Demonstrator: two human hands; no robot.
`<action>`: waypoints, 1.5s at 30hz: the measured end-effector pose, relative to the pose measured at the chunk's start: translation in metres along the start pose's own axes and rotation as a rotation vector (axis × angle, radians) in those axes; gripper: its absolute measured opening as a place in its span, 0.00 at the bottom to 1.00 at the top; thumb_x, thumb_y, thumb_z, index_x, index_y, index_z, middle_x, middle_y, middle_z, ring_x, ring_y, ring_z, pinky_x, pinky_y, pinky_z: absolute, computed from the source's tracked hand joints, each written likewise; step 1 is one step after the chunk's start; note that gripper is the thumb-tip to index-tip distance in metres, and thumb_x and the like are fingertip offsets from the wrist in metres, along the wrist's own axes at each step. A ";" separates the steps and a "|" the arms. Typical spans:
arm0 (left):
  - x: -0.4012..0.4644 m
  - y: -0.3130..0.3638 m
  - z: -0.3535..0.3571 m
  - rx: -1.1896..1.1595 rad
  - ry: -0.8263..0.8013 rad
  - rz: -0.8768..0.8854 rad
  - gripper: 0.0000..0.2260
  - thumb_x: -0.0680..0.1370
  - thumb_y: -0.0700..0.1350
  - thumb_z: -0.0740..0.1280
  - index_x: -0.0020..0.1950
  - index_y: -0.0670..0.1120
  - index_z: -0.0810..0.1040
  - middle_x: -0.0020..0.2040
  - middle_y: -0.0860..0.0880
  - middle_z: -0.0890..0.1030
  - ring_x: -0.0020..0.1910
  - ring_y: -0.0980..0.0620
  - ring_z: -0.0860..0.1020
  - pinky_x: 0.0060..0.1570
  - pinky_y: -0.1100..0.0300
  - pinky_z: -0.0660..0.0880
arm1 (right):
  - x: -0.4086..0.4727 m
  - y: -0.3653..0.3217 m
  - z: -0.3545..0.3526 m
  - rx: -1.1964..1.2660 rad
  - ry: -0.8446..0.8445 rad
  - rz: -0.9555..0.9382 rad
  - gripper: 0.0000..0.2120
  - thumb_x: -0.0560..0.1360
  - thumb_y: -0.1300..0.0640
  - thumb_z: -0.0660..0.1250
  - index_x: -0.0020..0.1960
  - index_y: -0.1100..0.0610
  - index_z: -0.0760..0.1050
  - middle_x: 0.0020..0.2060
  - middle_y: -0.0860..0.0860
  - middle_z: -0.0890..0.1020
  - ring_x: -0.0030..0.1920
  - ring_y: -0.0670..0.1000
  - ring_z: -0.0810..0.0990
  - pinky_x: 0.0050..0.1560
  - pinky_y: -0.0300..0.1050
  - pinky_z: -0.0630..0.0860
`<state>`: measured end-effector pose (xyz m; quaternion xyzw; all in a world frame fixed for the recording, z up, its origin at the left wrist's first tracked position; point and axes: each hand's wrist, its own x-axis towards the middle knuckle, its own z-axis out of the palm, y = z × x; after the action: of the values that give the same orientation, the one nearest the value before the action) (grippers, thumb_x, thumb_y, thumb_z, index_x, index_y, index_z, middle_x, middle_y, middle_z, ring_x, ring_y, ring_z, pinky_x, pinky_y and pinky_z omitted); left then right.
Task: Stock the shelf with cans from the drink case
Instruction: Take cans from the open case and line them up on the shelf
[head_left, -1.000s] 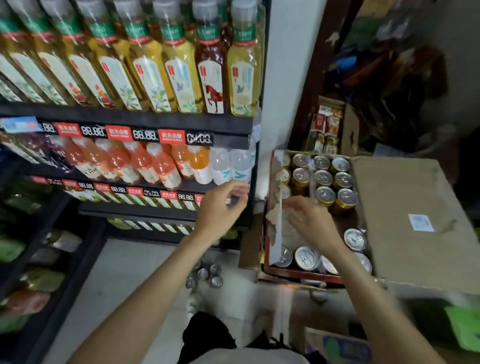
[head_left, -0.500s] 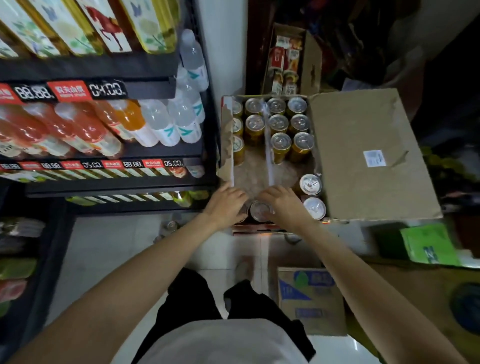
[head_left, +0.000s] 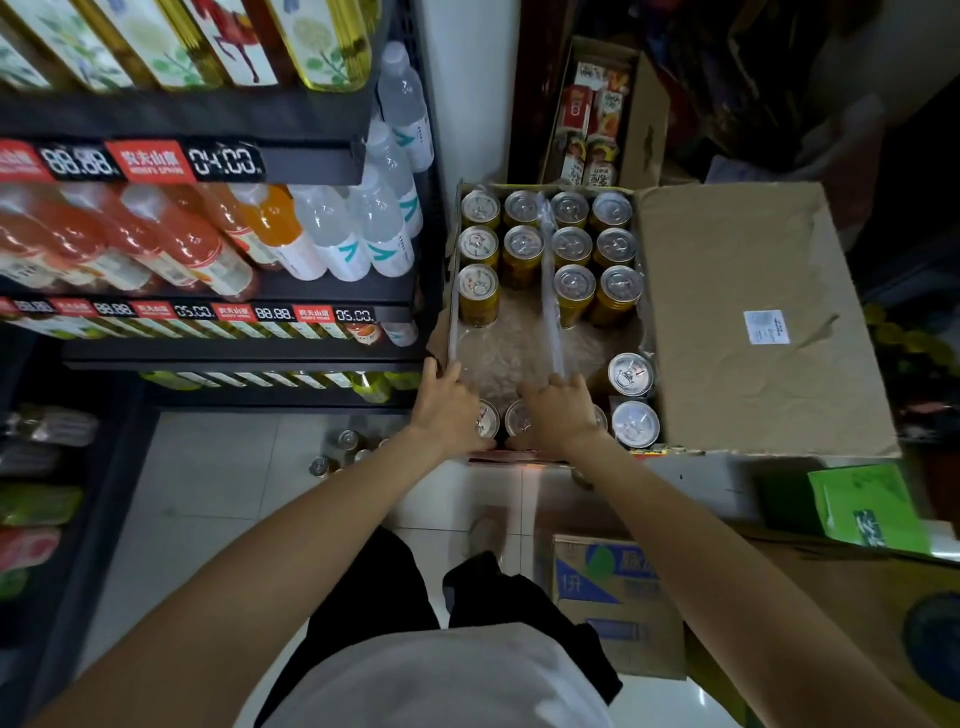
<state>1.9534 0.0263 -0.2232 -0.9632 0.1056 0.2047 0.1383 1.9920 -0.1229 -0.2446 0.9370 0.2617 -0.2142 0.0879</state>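
- Cardboard drink case (head_left: 753, 322) sits open just right of the shelf (head_left: 218, 358), its big flap folded out to the right.
- Gold cans (head_left: 522, 244) fill the far rows of the case; the middle of the case is bare plastic wrap, and a few more cans (head_left: 631, 374) stand along the near edge and near-right corner.
- Your left hand (head_left: 447, 410) and right hand (head_left: 558, 410) are both down at the near edge of the case, over the nearest cans.
- Each grip looks curled downward around a can top, but the fingers are hidden, so you cannot tell whether either can is truly held.
- Judging by the gap, roughly a third of the case is gone.
- Several loose cans (head_left: 337, 452) stand on the floor below the shelf.
- Most of the stocking is left: more than a dozen cans remain in the case.
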 end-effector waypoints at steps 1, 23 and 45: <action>-0.001 -0.002 0.002 -0.032 0.021 -0.002 0.32 0.71 0.71 0.57 0.57 0.46 0.77 0.58 0.50 0.78 0.63 0.48 0.65 0.61 0.45 0.59 | 0.000 0.000 -0.001 0.039 0.002 0.009 0.24 0.72 0.44 0.67 0.64 0.51 0.66 0.57 0.53 0.80 0.62 0.56 0.74 0.65 0.54 0.63; -0.056 -0.025 -0.029 -1.596 0.647 -0.287 0.27 0.68 0.44 0.75 0.65 0.49 0.69 0.57 0.55 0.74 0.58 0.55 0.74 0.53 0.68 0.72 | -0.064 0.013 -0.077 1.252 0.611 0.091 0.29 0.67 0.52 0.75 0.61 0.53 0.64 0.51 0.43 0.76 0.49 0.37 0.77 0.47 0.32 0.71; -0.223 -0.235 -0.081 -2.137 0.753 -0.262 0.37 0.60 0.64 0.75 0.65 0.51 0.71 0.55 0.50 0.80 0.53 0.51 0.81 0.48 0.54 0.80 | -0.044 -0.190 -0.276 1.804 0.000 -0.365 0.50 0.51 0.43 0.81 0.68 0.53 0.65 0.55 0.55 0.81 0.50 0.54 0.84 0.44 0.50 0.82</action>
<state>1.8445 0.2546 -0.0048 -0.5920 -0.1895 -0.1280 -0.7729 1.9556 0.0945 0.0118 0.5947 0.1393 -0.3476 -0.7114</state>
